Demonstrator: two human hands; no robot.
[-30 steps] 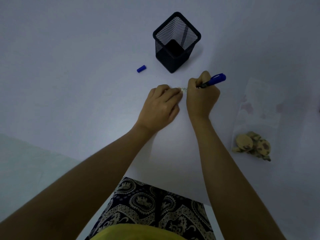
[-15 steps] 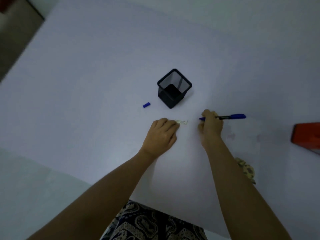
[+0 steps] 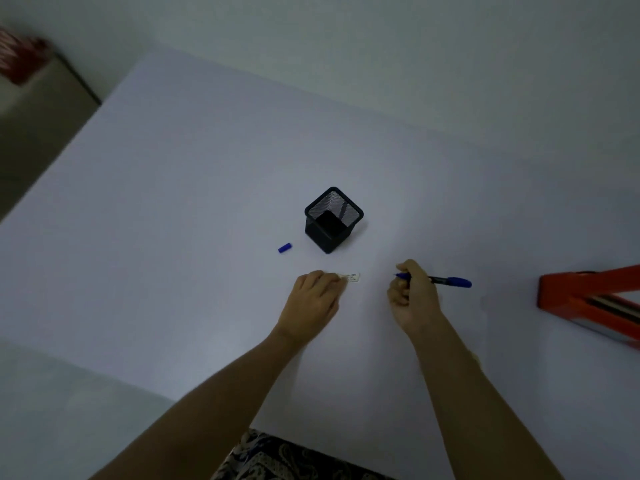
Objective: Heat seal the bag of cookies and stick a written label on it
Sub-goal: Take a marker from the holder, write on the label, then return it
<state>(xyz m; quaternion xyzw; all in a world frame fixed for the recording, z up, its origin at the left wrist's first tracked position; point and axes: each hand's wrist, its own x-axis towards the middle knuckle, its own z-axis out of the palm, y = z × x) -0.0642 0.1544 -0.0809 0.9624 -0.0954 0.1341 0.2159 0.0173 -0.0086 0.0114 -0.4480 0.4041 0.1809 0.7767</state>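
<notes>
Label (image 3: pixel 350 277): one small white strip lies flat on the white table (image 3: pixel 173 220) just below the centre of the frame, with dark marks at its right end too small to read. Its left end is under the fingertips of the left hand (image 3: pixel 313 301), which rests palm-down on the table with fingers together, pressing the strip. The right hand (image 3: pixel 412 296) is to the right of the label, apart from it, with bare table between them. That hand is curled closed around one blue marker (image 3: pixel 446 281), whose tip points left toward the label and whose blue rear end sticks out to the right. One blue marker cap (image 3: pixel 284 248) lies loose on the table, up and left of the left hand. One black mesh pen holder (image 3: pixel 333 220) stands upright just right of the cap, above the label; something thin and dark leans inside it. One orange heat sealer (image 3: pixel 585 296) sits at the right edge of the frame, well apart from both hands, partly cut off. The bag of cookies cannot be made out in this view.
</notes>
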